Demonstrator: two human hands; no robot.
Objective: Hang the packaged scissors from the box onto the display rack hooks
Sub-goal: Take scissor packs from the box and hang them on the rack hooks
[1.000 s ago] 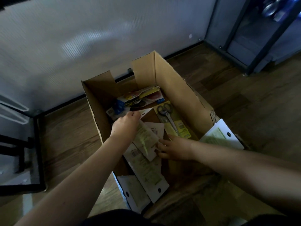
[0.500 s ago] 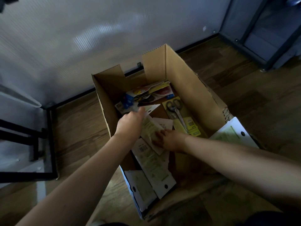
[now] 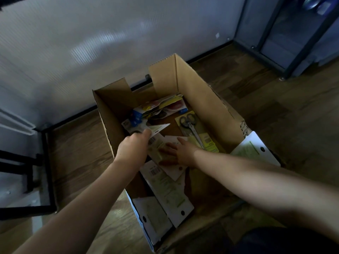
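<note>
Inside the cardboard box (image 3: 207,99), her left hand (image 3: 134,149) pinches a scissors card (image 3: 157,130) while her right hand (image 3: 180,150) lies spread, steadying the loose packs (image 3: 165,180) beneath.

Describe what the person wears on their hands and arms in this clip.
Nothing that shows: the left hand and right hand are gloveless, and both forearms are bare with no sleeve. No watch, ring or bracelet is visible, though the light is dim.

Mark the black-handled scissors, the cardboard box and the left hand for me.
black-handled scissors (image 3: 187,119): head view, on the black handles.
cardboard box (image 3: 207,107): head view, on the bare inner right wall.
left hand (image 3: 134,149): head view, on the back of the hand.
</note>
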